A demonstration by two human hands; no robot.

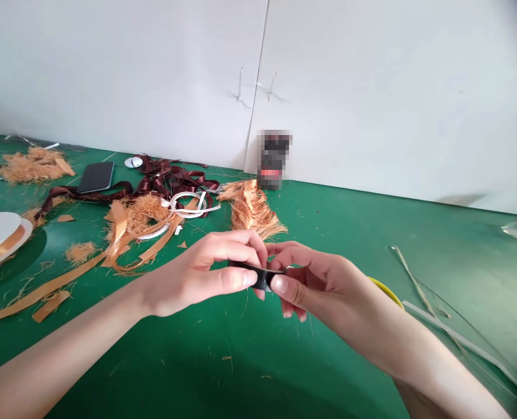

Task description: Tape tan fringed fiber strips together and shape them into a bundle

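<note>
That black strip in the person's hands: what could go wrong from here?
The black strip, pinched between the left hand and right hand, might slip and drop onto the green mat, among stray fibres. If it is sticky, which cannot be told, it could fold onto itself or pick up the frayed orange fibres nearby.

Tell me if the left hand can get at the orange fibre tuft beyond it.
Probably yes: the left hand is pinching a black strip, so it must let go first, but nothing lies between it and the orange fibre tuft.
</note>
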